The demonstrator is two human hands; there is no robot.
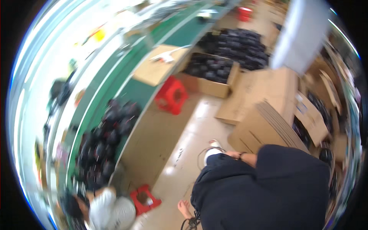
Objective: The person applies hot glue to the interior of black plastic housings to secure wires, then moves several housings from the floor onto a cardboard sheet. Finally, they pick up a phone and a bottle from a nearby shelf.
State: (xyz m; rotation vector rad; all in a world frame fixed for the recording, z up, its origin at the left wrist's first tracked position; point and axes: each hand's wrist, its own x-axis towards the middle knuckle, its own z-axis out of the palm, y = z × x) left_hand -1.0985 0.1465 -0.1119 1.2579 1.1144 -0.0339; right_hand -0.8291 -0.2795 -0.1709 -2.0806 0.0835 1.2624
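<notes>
The picture is blurred by motion. A dark garment (268, 191) fills the lower right, and I cannot tell whether it is my own. A bare forearm with a dark wristband comes out of it, ending in what seems to be my right hand (231, 154). The fingers are hidden, next to a thin dark cable loop (203, 155) and a white object (213, 148) on the floor. My left hand is not in view. A bare foot (184, 209) shows at the bottom edge.
A long green work table (126, 76) runs up the left with a heap of black parts (105, 142). A person in white (107, 211) sits by it. Two red stools (171, 95) (145, 199) stand on the floor. Cardboard boxes (264, 111) crowd the right.
</notes>
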